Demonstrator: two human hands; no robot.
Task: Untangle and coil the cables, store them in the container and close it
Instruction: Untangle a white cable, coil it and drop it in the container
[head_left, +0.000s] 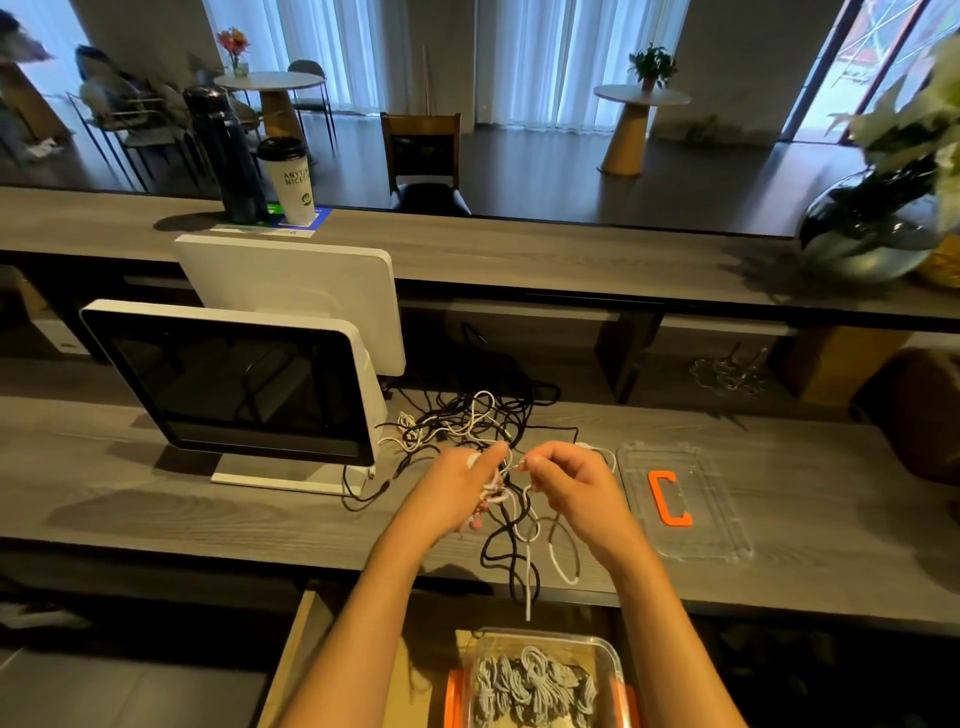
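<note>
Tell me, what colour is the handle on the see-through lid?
Orange. The handle sits on the clear lid lying on the counter, plain in the head view.

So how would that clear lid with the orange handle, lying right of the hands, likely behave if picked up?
The clear lid looks thin and see-through, so probably light and a little flexible. It lies flat on the desk, so it should slide rather than roll. Its orange handle offers a likely grip.

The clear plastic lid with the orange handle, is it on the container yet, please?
No, the clear plastic lid lies on the grey desk.
</note>
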